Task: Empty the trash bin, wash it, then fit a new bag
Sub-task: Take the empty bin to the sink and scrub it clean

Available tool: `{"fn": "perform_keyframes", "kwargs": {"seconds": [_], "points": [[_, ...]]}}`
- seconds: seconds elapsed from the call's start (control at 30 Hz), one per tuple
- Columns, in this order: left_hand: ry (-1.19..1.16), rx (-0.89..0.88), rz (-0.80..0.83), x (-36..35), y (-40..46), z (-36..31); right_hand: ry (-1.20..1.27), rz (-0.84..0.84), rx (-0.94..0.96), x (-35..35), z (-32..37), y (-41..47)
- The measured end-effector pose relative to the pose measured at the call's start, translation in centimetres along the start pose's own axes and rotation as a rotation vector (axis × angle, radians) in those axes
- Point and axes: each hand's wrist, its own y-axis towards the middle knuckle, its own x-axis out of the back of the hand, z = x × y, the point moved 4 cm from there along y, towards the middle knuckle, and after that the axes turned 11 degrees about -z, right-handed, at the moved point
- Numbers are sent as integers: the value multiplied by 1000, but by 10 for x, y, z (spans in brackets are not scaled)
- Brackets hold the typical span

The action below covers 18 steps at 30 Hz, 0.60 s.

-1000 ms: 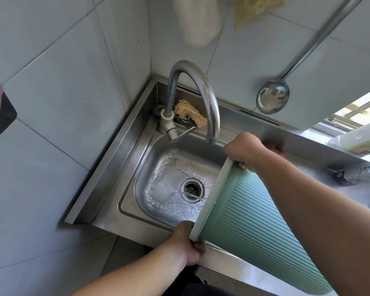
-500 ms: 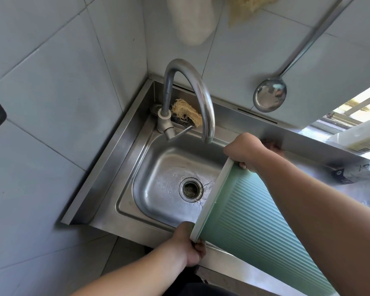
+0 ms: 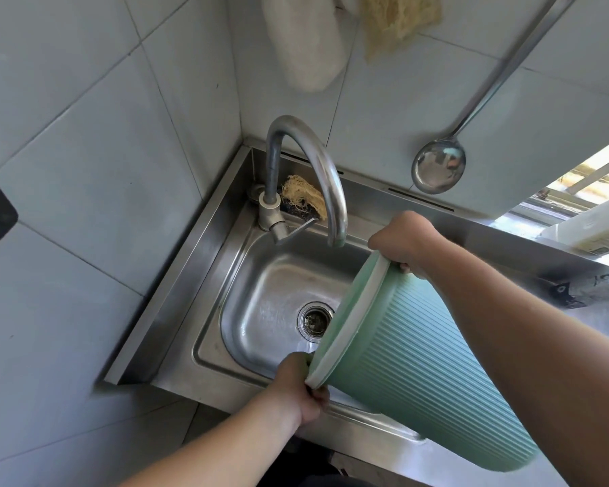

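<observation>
A: Green ribbed trash bin (image 3: pixel 419 374) — where, relative to the sink (image 3: pixel 222 275)?

B: Tipped on its side over the sink's right half, mouth turned toward the basin, white rim (image 3: pixel 348 321) hanging above the drain (image 3: pixel 315 319), base reaching away past the sink's near right edge.

A: Any change from a second ago?

B: Yes. Then, a sheet of water spread across the basin floor around the drain; half a second ago, mostly gone; now only a thin wet sheen left beside the drain. Mouth now turned slightly more into sight, with a sliver of the green inner wall showing behind the rim. Earlier, only the rim edge visible.

A: Hands?

B: Left hand (image 3: pixel 299 388) curled round the rim's lowest point, at the sink's front edge, fingers wrapped over the lip. Right hand (image 3: pixel 404 240) clenched on the rim's top, just right of the faucet spout (image 3: pixel 331 191), fingertips tucked under and mostly hidden. Same holds as before on both.

A: Faucet running?

B: No stream visible at the spout.

A: Around the sink otherwise?

B: Straw-coloured scrubber (image 3: pixel 304 198) behind the faucet base at the sink's back corner. Steel ladle (image 3: pixel 438 166) hanging on the tiles above the sink's back ledge. White cloth (image 3: pixel 303 43) and fibrous loofah (image 3: pixel 397 19) hanging higher up the wall.
</observation>
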Motion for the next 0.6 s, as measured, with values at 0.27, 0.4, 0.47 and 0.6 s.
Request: {"fn": "perform_keyframes", "kwargs": {"seconds": [0.27, 0.4, 0.47, 0.6], "points": [[-55, -270, 0, -3, -15, -52, 81, -36, 128, 25, -8, -1], [26, -388, -113, 1, -14, -72, 120, -94, 261, 29, -29, -9], [64, -473, -140, 1, -15, -81, 132, -136, 291, 25, -47, -11], [165, -731, -270, 1, -14, -97, 6, -144, 271, -1, -94, -9]]}}
